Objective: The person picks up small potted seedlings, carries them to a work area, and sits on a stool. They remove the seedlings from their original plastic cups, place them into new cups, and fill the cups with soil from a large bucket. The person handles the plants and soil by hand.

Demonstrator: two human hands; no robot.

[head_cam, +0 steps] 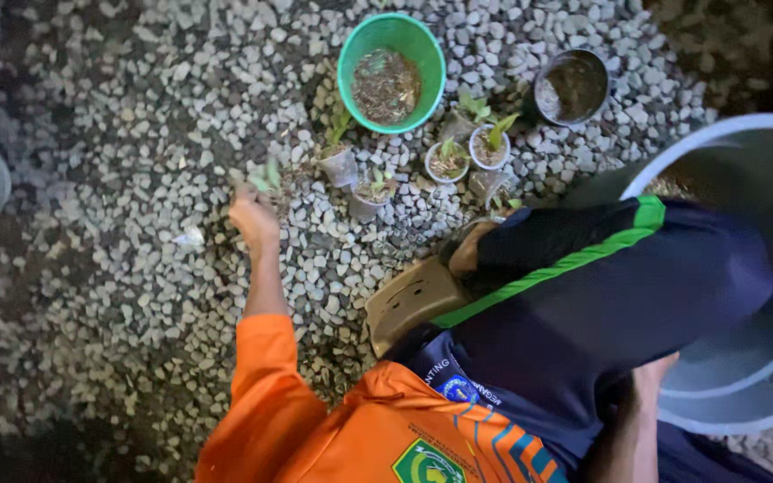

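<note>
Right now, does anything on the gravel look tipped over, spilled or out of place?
One small clear cup near the foot seems to lie tilted, while the other seedling cups stand upright. The left hand holds a loose seedling.

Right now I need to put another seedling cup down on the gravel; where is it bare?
Bare gravel lies left of the left hand. Crowded: the seedling cups between the green bucket, the dark pot and the knee.
</note>
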